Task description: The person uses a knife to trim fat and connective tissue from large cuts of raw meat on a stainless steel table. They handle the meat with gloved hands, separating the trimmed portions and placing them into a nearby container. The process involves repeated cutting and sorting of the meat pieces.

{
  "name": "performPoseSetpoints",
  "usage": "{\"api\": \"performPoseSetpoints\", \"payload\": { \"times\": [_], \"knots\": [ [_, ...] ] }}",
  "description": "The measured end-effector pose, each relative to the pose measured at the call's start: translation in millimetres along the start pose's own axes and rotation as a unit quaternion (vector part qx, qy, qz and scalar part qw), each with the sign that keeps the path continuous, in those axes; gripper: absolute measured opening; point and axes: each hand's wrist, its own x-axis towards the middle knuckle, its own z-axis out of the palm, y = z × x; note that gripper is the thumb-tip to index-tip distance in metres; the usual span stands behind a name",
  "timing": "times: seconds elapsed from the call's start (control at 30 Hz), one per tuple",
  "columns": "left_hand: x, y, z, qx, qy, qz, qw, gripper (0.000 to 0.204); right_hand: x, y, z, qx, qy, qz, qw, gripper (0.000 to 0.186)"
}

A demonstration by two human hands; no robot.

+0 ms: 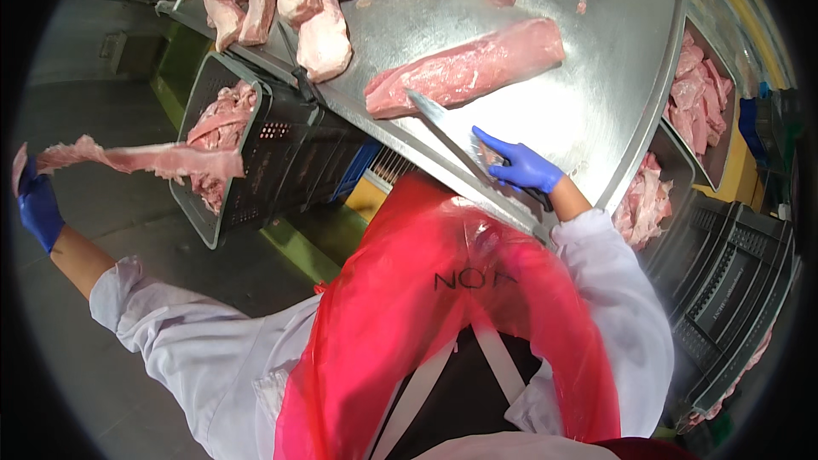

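Out at the far left, my left hand (38, 209), in a blue glove, is closed on one end of a long, thin strip of meat trimming (128, 156). The strip stretches rightward, its other end over a grey crate (177, 193) of meat trimmings (223, 123). My blue-gloved right hand (526, 166) grips a knife (440, 122) at the near edge of the metal table (622, 43). Its blade points up and left, the tip close to a long, pink, trimmed piece of meat (469, 68); contact I cannot tell. The fingers partly hide the handle.
Several large pieces of meat (319, 34) lie at the table's far left. On the right stand a bin of pink meat slices (700, 94), a bin of paler trimmings (643, 204) and stacked dark crates (724, 290). A dark rod-like object (300, 77) sticks up at the table's left edge.
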Motion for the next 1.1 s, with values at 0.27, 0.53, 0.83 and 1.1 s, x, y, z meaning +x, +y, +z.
{"api": "performPoseSetpoints", "payload": {
  "times": [0.27, 0.53, 0.83, 1.1],
  "knots": [
    [-87.7, -120.5, 117.9, 0.035, -0.247, -0.044, 0.967, 0.022, -39.5, 62.1, 9.9, 0.104, 0.174, -0.019, 0.979, 0.082],
    [-239.1, 334.1, 529.9, -0.056, -0.350, 0.098, 0.930, 0.073, -59.5, 79.6, 30.1, 0.098, 0.295, -0.027, 0.950, 0.084],
    [-212.6, 380.6, 674.0, -0.121, -0.521, -0.054, 0.843, 0.084, -137.2, 74.9, 79.1, 0.270, 0.411, 0.057, 0.869, 0.089],
    [-318.6, 433.2, 666.0, -0.538, -0.647, -0.492, 0.224, 0.048, -154.9, 116.8, 138.0, 0.404, 0.471, 0.041, 0.783, 0.087]
  ]
}}
